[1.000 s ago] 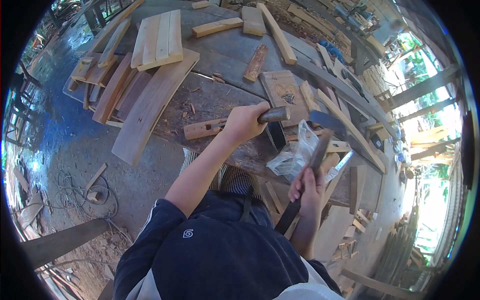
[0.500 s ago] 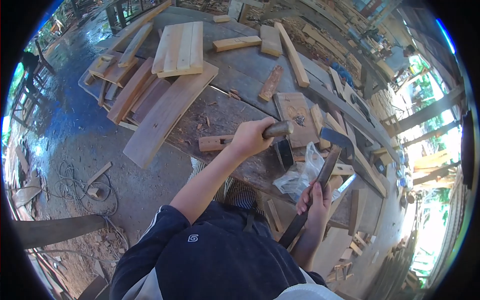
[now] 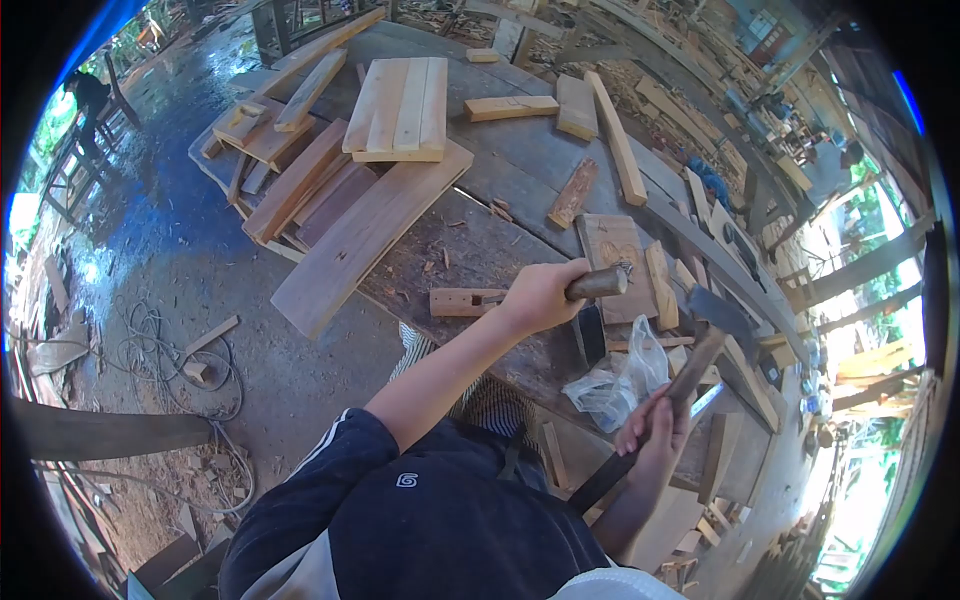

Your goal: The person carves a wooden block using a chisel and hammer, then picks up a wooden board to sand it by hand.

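My left hand (image 3: 545, 298) is closed around a short round wooden handle (image 3: 600, 284), whose end sticks out past the fist above the workbench. Right of it and lower, my right hand (image 3: 660, 432) grips the long wooden handle (image 3: 694, 368) of a tool with a dark, flat metal head (image 3: 720, 312). A dark block (image 3: 591, 335) shows just below my left fist; whether it joins that handle I cannot tell. Behind my left wrist lies a wooden hand plane (image 3: 460, 302). A clear plastic bag (image 3: 622, 388) is crumpled between my hands.
Stacked boards (image 3: 400, 105) and a long plank (image 3: 375, 235) occupy the bench's left part. Beyond my hands lie a square board (image 3: 612, 245) with small metal pieces and a long beam (image 3: 617, 140). Cable (image 3: 215, 400) coils on the floor. A person (image 3: 88, 105) is far left.
The view has shifted, so the bench appears lower and farther right. The tool head in my right hand has moved right and down relative to the bench. Both hands keep their holds.
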`<act>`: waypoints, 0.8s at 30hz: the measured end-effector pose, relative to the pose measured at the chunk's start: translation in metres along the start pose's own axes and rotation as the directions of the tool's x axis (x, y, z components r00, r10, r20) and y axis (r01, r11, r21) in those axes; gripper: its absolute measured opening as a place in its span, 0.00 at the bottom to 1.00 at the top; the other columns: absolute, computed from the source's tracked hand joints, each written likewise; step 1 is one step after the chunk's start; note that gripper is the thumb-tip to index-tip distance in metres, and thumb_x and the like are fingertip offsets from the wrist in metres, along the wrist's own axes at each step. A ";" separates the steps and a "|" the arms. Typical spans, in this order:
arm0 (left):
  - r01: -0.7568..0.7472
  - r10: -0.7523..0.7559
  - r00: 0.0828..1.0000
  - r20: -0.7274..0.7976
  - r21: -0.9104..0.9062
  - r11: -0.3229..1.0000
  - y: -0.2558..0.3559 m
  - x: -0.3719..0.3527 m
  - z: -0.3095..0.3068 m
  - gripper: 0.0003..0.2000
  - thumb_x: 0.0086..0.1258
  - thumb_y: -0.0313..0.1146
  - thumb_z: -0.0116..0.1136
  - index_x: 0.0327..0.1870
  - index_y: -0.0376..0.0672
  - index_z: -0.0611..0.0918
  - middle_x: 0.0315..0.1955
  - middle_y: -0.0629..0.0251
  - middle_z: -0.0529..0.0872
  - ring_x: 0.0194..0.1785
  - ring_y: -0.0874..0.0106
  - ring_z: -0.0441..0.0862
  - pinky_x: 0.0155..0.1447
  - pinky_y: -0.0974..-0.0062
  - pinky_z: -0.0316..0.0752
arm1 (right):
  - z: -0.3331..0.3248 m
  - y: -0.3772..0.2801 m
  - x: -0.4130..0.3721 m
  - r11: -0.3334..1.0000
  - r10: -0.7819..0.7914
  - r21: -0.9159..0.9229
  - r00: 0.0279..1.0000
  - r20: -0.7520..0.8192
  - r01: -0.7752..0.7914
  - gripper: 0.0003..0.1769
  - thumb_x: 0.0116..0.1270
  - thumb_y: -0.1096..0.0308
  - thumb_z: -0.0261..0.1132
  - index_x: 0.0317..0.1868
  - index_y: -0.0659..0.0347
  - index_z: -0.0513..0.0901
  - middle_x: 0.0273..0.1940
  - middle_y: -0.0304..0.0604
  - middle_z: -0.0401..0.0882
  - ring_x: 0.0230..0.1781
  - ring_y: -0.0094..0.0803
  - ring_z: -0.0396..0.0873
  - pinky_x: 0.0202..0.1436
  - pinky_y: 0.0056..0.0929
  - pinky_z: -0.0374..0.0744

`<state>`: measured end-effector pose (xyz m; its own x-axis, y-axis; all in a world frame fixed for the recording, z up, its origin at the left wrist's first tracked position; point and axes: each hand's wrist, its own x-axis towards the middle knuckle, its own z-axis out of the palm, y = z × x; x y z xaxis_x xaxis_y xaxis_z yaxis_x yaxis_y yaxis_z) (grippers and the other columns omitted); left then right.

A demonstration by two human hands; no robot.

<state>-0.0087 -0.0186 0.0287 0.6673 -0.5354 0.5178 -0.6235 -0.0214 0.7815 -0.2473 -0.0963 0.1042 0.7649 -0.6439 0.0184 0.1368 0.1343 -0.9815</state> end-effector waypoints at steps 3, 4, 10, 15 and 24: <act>0.016 -0.019 0.999 0.040 0.053 0.998 -0.004 -0.001 0.004 0.10 0.58 0.31 0.65 0.41 0.47 0.79 0.28 0.56 0.85 0.36 0.51 0.83 0.38 0.60 0.78 | 0.007 0.007 0.001 0.979 0.110 -0.167 0.993 -0.045 -0.116 0.07 0.79 0.64 0.52 0.48 0.58 0.70 0.21 0.35 0.65 0.12 0.20 0.63 0.13 0.21 0.64; 0.022 -0.024 0.999 0.036 0.057 0.998 -0.008 -0.003 0.005 0.10 0.58 0.31 0.65 0.41 0.47 0.79 0.28 0.56 0.85 0.36 0.51 0.83 0.38 0.60 0.78 | 0.007 0.002 0.001 0.962 0.190 -0.190 0.980 -0.055 -0.197 0.05 0.78 0.67 0.53 0.47 0.59 0.70 0.21 0.36 0.66 0.12 0.20 0.63 0.13 0.21 0.65; 0.035 -0.036 0.999 0.011 0.042 0.998 -0.015 -0.006 0.004 0.10 0.58 0.33 0.64 0.41 0.49 0.79 0.28 0.58 0.85 0.36 0.52 0.84 0.38 0.58 0.78 | -0.008 -0.022 -0.002 0.999 -0.022 -0.027 0.994 -0.104 0.020 0.09 0.79 0.62 0.53 0.45 0.59 0.70 0.20 0.35 0.65 0.12 0.20 0.63 0.12 0.20 0.64; 0.018 -0.018 1.000 0.015 0.027 0.999 -0.010 -0.009 0.005 0.10 0.58 0.33 0.65 0.40 0.49 0.79 0.27 0.58 0.84 0.35 0.52 0.84 0.38 0.57 0.78 | 0.005 -0.002 -0.001 1.000 -0.008 -0.008 0.987 -0.162 0.007 0.08 0.79 0.62 0.53 0.45 0.58 0.70 0.20 0.35 0.65 0.11 0.20 0.63 0.12 0.20 0.64; 0.023 -0.022 1.000 -0.004 0.059 0.998 -0.015 -0.010 -0.002 0.13 0.54 0.31 0.67 0.40 0.47 0.78 0.27 0.57 0.84 0.35 0.50 0.82 0.37 0.60 0.78 | -0.009 0.008 -0.010 0.966 0.241 -0.074 0.966 -0.093 -0.248 0.06 0.79 0.64 0.53 0.46 0.57 0.69 0.21 0.36 0.67 0.12 0.21 0.64 0.13 0.21 0.65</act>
<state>-0.0053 -0.0112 0.0123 0.6828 -0.5312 0.5017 -0.6312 -0.0831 0.7711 -0.2597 -0.0952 0.0942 0.7132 -0.6599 -0.2364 -0.1042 0.2337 -0.9667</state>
